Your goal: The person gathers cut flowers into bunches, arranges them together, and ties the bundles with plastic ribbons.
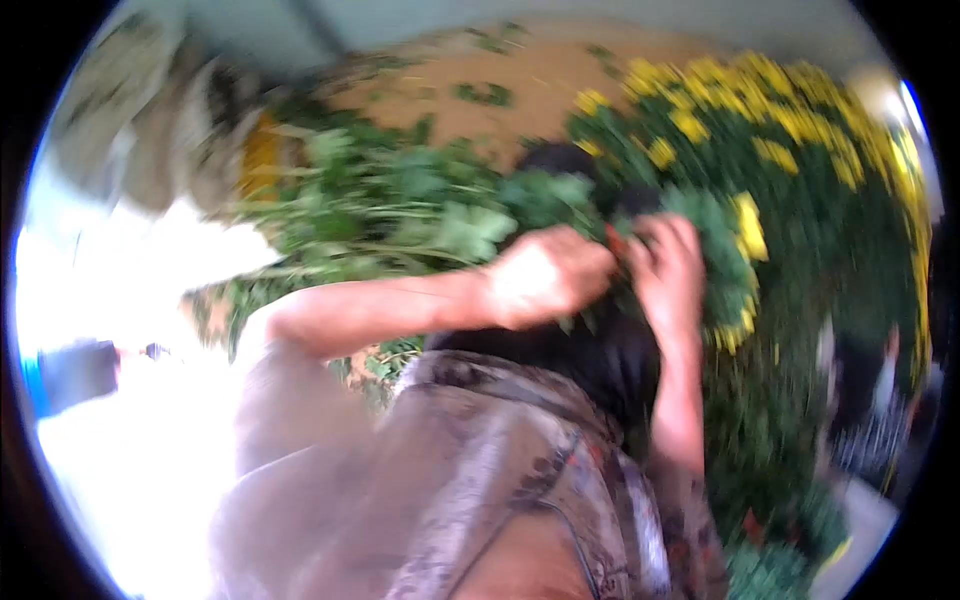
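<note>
My left hand (552,275) is closed in a fist against the leafy stems of a bunch of yellow flowers (748,228) lying across my lap. The bunch's green leaves (705,215) spread behind my right hand (670,268), whose fingers are bent and pinched. A small red strip (614,240), perhaps a tie, shows between both hands at the fingertips of the right one. Motion blur hides exactly how the fingers grip it. Left of my hands lies a heap of cut green leafy stems (380,200), close to my left forearm.
Many yellow flowers with long green stems (800,110) are massed along the right side. Loose leaves are scattered on the brown floor (430,95) ahead. Pale sacks (140,120) stand at the upper left. More greenery (780,560) lies at the lower right.
</note>
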### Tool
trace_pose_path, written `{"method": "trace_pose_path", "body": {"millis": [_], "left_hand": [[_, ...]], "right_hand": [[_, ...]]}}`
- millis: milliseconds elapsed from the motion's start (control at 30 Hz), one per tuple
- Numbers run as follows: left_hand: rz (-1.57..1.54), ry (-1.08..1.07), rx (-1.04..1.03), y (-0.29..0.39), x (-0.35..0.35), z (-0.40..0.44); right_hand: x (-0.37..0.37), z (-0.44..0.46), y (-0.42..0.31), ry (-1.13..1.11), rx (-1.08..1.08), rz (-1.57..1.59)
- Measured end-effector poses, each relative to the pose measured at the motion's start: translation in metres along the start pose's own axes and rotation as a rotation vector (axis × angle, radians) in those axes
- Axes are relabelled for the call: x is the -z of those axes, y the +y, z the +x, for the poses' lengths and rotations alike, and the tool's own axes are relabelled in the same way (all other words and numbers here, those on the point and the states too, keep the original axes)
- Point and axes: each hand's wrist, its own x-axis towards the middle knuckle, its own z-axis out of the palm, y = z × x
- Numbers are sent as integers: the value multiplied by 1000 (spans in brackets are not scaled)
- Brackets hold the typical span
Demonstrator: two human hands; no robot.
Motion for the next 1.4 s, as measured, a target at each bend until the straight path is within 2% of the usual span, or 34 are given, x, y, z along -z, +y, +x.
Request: {"method": "trace_pose_path", "body": {"millis": [33,67,133,200,233,267,367,400,467,533,600,667,733,767,833,867,933,967,1133,1200,1233,1267,1333,1367,1400], "left_hand": [[-5,47,67,2,-8,-6],[-21,108,128,1,-20,-6],[-9,87,195,6,-23,-4],[-20,85,227,4,-24,1],[9,159,212,8,-28,3],[54,186,232,22,-20,-3],[119,178,274,33,-6,-27],[137,192,290,29,13,-37],[253,82,380,17,67,-64],[476,149,553,-8,85,-90],[645,-109,699,-26,140,-115],[674,-157,924,-61,149,-159],[760,-78,783,-87,145,-203],[759,-69,779,-98,139,-213],[450,-134,849,-110,129,-220],[439,-126,848,-115,123,-224],[473,13,691,-116,125,-222],[482,9,642,-121,121,-228],[430,75,755,-123,97,-231],[345,161,1016,-114,89,-222],[315,238,1057,-111,85,-216],[90,258,1309,-108,80,-205],[-395,736,1447,-108,54,-192],[-649,1174,1280,-126,10,-197],[-1257,1452,1335,-130,5,-184]], "right_hand": [[15,0,-23,-116,-322,264],[24,0,-27,-210,-473,444],[37,-2,-53,-257,-30,72],[23,2,-58,-318,118,-341],[15,0,-53,-384,119,-386],[-2,-10,-31,-293,236,-486],[7,-9,-34,-320,217,-487],[12,-6,-31,-318,240,-446],[33,-6,-17,-327,274,-472],[64,-6,6,-358,277,-520],[78,-14,29,-359,242,-541],[84,-23,55,-370,231,-521],[82,-27,64,-377,223,-527],[79,-28,67,-382,228,-496],[78,-30,68,-389,241,-496],[80,-31,68,-395,239,-509],[80,-29,60,-372,235,-506],[81,-29,59,-387,220,-523],[80,-32,62,-399,179,-556],[76,-37,60,-406,152,-550],[75,-39,60,-380,143,-532],[74,-41,60,-355,135,-516],[72,-41,50,-386,134,-547],[69,-38,45,-415,144,-571],[67,-36,41,-406,133,-576]]}}
